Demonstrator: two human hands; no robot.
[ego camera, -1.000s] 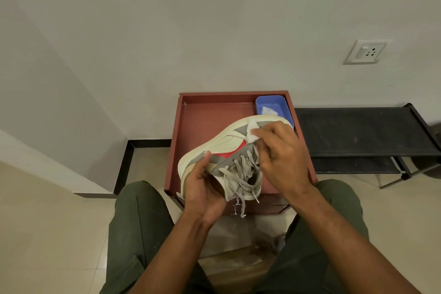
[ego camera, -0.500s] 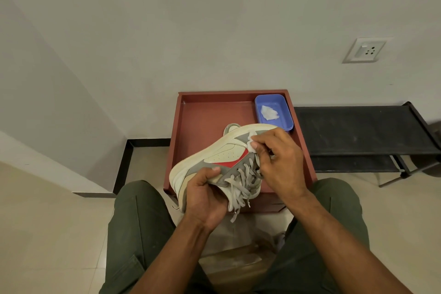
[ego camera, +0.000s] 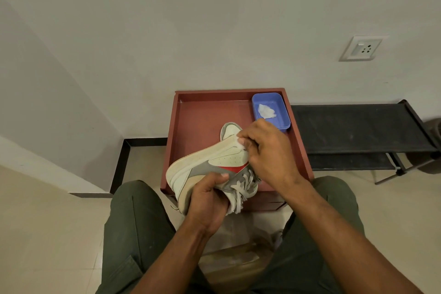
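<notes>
Both busy: my left grip [ego camera: 210, 200] clamps the sneaker [ego camera: 214, 162], my right grip [ego camera: 269, 150] pinches a wipe [ego camera: 241, 144] against its side, cleaning looks midway, sole likely left.

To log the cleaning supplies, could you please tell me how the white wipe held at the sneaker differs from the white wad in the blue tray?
The wipe is pinched by the right hand against the sneaker, whereas the wad lies loose and untouched in the blue tray. The wipe is mostly hidden by fingers, while the wad shows whole. Both look white and small.
</notes>
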